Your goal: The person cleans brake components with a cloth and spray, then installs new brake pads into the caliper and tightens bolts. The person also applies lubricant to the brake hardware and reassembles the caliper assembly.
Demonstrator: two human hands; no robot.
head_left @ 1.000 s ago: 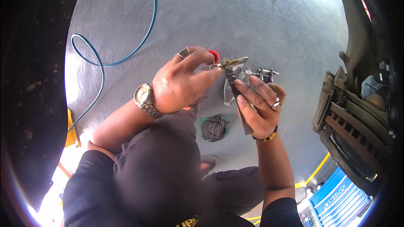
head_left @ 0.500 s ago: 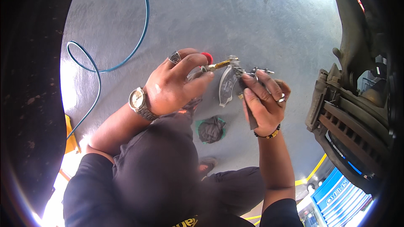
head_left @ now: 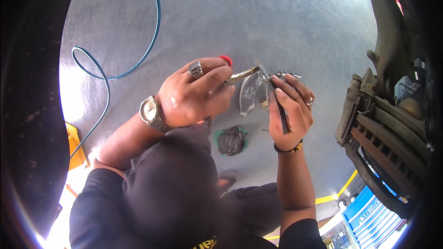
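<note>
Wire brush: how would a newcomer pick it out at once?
From the big brake assembly at right, look left to the right hand. The wire brush is the slim, flat, dark strip in its grip. Unlike the yellowish pin in the left hand, it ends in bristles.

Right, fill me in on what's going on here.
The left hand holds a slim metal rod, and the right hand grips a dark brush. The bristles are at the rod's far end; whether they touch is hard to tell. On the floor below lie a curved part and a bundled dark cloth.
</note>
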